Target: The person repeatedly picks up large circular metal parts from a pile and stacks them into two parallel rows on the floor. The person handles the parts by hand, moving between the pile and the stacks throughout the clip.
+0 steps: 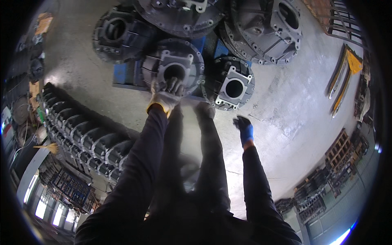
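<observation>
My left hand [166,94], in a grey glove with a yellow cuff, reaches to a round cast-metal housing [192,61] right before my feet. Its fingers curl over the lower rim of the housing's round bore, gripping the edge. Below and to the right of a smaller housing [222,96] with a bright machined square flange hangs my right hand [244,127], in a blue and black glove. That hand touches nothing; its fingers are loosely bent and apart. More dark housings [114,43] crowd the same spot, and large bell-shaped ones [265,30] stand behind them.
Under the housings lies a blue pallet or frame [120,74]. Rows of stacked dark ribbed castings [87,134] run along the left. Yellow pallet-jack forks or bars [345,77] lie far right. A wooden pallet [339,152] and piled parts line the right wall.
</observation>
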Motion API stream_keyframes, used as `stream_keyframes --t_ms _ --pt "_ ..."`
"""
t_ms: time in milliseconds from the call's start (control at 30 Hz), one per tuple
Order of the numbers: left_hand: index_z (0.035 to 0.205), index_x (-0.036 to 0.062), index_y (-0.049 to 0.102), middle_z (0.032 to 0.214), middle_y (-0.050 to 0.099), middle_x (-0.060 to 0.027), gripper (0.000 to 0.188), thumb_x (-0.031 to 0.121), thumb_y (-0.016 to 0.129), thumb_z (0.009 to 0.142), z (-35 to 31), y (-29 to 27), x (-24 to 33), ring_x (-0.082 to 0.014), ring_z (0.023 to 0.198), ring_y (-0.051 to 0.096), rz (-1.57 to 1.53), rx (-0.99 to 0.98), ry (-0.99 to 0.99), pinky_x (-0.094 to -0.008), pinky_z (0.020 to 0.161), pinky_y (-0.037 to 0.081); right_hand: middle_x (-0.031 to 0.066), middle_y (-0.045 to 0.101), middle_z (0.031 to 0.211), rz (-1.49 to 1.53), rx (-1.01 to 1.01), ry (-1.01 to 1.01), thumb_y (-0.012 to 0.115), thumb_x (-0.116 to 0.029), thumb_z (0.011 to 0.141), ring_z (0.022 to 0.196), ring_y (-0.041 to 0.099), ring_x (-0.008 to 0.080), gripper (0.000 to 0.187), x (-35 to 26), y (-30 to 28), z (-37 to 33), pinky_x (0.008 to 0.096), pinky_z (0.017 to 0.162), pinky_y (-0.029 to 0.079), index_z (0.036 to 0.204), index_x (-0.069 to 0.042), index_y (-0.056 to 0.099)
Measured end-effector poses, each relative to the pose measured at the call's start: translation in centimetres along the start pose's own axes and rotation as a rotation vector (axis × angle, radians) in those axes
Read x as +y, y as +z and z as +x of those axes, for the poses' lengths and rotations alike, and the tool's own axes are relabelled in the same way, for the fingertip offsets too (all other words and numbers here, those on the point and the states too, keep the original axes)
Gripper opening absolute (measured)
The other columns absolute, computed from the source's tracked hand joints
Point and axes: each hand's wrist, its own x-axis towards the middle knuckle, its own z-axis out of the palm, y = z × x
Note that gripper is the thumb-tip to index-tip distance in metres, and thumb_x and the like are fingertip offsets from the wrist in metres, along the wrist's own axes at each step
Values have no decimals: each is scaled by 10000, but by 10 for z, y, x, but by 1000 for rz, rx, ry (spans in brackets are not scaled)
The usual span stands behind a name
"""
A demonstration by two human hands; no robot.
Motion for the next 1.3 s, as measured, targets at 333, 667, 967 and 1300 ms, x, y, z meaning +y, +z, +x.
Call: stream_keyframes --t_ms 333,667,967,1300 --pt "1434 163 393 1500 394 -34 585 481 261 962 114 22 2 -222 1399 329 -366 -126 42 -513 1138 196 67 664 933 -168 88 -138 610 -262 905 848 597 188 260 31 74 229 322 767 463 1033 -41 660" --pt "1468 172 344 1530 341 -39 663 549 327 923 108 -25 6 -184 1407 301 -274 -157 142 -493 1166 133 172 692 961 -998 103 -242 532 -277 911 916 668 341 276 44 94 284 447 709 532 999 -65 685" --pt "1462 187 354 1522 336 -71 702 594 384 892 -72 -120 -18 -282 1384 304 55 -485 418 -569 1107 183 57 683 959 -17 -172 0 640 -336 910 831 596 172 310 68 54 323 330 747 458 1042 -63 699" --pt "1448 59 330 1467 392 -149 770 264 678 792 -342 -323 -136 -304 1408 238 1595 817 1108 -441 1188 67 -25 587 712 384 -225 88 508 -390 950 588 515 150 222 -3 -112 174 308 511 420 971 -223 652"
